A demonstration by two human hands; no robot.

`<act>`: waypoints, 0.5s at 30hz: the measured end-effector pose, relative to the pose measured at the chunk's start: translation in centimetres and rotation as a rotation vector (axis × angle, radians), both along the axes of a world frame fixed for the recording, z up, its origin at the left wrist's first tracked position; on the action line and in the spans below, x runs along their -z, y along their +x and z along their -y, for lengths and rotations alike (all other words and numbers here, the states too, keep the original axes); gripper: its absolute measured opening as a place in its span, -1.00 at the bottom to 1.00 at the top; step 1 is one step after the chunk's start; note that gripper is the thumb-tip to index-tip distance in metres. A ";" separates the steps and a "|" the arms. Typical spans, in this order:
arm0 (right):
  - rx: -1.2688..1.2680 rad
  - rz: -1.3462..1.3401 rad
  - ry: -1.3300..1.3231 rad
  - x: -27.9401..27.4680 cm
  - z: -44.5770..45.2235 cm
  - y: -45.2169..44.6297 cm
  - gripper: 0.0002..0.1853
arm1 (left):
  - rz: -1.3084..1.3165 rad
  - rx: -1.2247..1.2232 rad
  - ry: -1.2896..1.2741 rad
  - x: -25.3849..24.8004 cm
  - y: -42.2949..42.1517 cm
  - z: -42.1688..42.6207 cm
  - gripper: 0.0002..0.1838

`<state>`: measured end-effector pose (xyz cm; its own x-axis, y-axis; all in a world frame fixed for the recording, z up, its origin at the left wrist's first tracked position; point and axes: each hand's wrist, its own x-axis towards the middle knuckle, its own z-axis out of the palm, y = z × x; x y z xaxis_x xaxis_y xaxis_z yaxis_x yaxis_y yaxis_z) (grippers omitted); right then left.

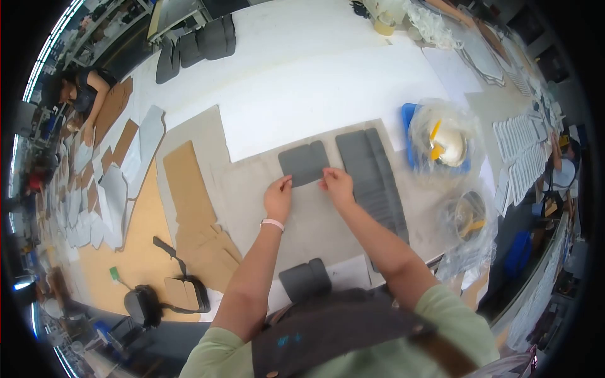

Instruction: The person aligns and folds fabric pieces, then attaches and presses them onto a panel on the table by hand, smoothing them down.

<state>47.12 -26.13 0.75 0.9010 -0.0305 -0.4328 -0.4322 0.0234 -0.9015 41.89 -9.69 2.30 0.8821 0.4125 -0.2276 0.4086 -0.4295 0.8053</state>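
A dark grey rounded panel [304, 161], looking like a flat fabric or leather piece, lies in front of me on a grey-beige sheet [252, 183]. My left hand [278, 198] has its fingers pinched at the panel's near left corner. At the near right corner, my right hand [338, 187] is closed too, thumb and fingertips together on the edge. Just right of it runs an overlapping row of similar grey panels [375, 176], partly behind my right forearm. Close to my apron sits another small stack of grey panels [305, 280].
On the right, a blue tray [408, 135] holds a plastic-wrapped bowl of white paste with a yellow tool; a second wrapped container [469, 214] stands nearer. Brown cardboard pieces [189, 183] lie left. More grey panels [208, 41] sit at the far edge. A co-worker [94, 94] works at far left.
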 end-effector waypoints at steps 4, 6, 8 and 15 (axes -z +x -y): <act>0.018 -0.017 -0.013 -0.2 -0.3 -0.3 -0.78 | 0.002 0.016 0.046 0.3 0.0 0.0 -0.77; -0.003 -0.012 -0.030 -0.6 -0.3 -0.4 -0.77 | 0.011 0.017 0.048 0.3 0.0 0.1 -0.77; -0.017 -0.007 -0.041 -1.0 -0.2 -0.4 -0.76 | 0.008 0.020 0.051 0.3 0.0 0.1 -0.77; -0.091 -0.002 -0.026 -1.1 0.3 -0.2 -0.72 | -0.003 0.009 0.077 -0.1 0.1 0.2 -0.77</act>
